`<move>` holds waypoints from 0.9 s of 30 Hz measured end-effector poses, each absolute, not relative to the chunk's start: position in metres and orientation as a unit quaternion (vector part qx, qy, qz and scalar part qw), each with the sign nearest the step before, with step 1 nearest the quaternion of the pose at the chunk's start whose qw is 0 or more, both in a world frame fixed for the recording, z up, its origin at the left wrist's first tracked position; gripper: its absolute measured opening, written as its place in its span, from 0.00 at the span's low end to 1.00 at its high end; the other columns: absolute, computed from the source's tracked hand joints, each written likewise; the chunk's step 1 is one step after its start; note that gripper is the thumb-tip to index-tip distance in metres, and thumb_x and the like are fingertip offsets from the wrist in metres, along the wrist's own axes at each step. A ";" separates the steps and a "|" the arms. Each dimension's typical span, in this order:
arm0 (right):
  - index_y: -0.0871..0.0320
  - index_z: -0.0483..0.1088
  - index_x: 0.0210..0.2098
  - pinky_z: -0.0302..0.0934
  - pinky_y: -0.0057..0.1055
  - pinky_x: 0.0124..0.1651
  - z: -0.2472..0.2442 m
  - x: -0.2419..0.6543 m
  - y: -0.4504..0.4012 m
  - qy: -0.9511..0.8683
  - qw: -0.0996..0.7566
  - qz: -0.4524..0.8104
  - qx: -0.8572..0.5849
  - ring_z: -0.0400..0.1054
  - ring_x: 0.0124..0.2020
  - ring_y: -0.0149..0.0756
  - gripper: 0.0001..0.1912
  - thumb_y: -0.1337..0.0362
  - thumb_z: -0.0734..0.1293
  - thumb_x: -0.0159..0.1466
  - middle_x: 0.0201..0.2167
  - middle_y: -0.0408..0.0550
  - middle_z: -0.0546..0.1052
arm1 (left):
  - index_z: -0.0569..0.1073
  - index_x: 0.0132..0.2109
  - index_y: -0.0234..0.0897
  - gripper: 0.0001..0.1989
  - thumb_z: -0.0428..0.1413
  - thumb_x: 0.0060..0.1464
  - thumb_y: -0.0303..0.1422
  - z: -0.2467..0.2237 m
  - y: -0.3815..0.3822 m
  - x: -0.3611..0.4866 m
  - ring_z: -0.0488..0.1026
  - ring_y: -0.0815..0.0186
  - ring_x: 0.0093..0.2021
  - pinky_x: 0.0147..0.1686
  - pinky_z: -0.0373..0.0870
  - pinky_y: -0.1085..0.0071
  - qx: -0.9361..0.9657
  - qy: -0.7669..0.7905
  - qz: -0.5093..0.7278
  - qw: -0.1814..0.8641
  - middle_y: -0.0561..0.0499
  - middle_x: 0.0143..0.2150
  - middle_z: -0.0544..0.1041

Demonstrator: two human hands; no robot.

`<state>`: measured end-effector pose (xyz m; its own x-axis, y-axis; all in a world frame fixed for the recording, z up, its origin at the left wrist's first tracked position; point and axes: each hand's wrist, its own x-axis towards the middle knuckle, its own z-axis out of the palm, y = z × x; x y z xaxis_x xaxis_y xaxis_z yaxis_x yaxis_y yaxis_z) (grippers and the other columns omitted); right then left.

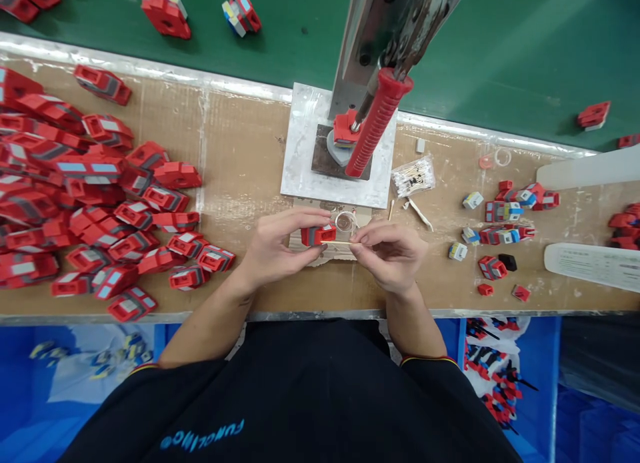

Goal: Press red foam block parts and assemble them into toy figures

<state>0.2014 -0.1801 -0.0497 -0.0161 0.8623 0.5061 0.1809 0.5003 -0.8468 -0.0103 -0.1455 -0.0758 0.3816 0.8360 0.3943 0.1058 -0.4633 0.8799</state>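
My left hand pinches a red toy vehicle part between thumb and fingers above the bench. Between the fingertips of my right hand is a thin cotton swab, its far end at the red part. Just behind the swab sits a small clear round cup. A bag of cotton swabs lies beyond my right hand, with a loose swab and a crumpled white strip nearby.
A hand press with a red handle stands on a metal plate ahead. Many red toy vehicles are heaped at left. Small parts lie at right. A green surface runs behind; blue bins sit below the bench.
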 end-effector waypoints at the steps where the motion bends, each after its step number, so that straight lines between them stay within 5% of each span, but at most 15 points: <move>1: 0.52 0.76 0.35 0.70 0.29 0.28 -0.050 0.202 -0.180 -0.650 0.572 0.296 -0.403 0.78 0.26 0.32 0.06 0.68 0.75 0.65 0.29 0.42 0.85 | 0.83 0.50 0.41 0.14 0.69 0.56 0.28 -0.076 -0.146 -0.010 0.86 0.58 0.51 0.53 0.85 0.62 0.726 0.326 0.451 0.404 0.45 0.51 0.88; 16: 0.52 0.76 0.33 0.68 0.29 0.26 -0.046 0.226 -0.180 -0.659 0.561 0.245 -0.437 0.78 0.25 0.34 0.09 0.72 0.76 0.62 0.27 0.42 0.84 | 0.83 0.51 0.40 0.17 0.69 0.54 0.25 -0.076 -0.144 -0.011 0.86 0.60 0.49 0.50 0.85 0.64 0.715 0.317 0.488 0.387 0.44 0.50 0.88; 20: 0.53 0.76 0.32 0.61 0.27 0.22 -0.055 0.241 -0.172 -0.724 0.457 0.179 -0.484 0.73 0.22 0.31 0.09 0.73 0.74 0.63 0.25 0.41 0.81 | 0.82 0.51 0.39 0.15 0.68 0.57 0.25 -0.080 -0.143 -0.013 0.85 0.58 0.52 0.54 0.83 0.62 0.690 0.332 0.496 0.409 0.42 0.52 0.87; 27: 0.53 0.76 0.33 0.70 0.29 0.32 -0.060 0.231 -0.167 -0.778 0.369 0.173 -0.479 0.79 0.29 0.34 0.08 0.73 0.72 0.66 0.30 0.44 0.84 | 0.82 0.51 0.39 0.15 0.69 0.57 0.28 -0.081 -0.141 -0.014 0.84 0.61 0.52 0.50 0.82 0.68 0.644 0.334 0.525 0.445 0.42 0.52 0.84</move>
<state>0.2306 -0.1674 -0.0598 -0.2689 0.8719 0.4093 0.6168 0.4823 -0.6221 -0.0144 -0.1410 -0.0811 0.2256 0.8978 0.3783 -0.0364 -0.3803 0.9242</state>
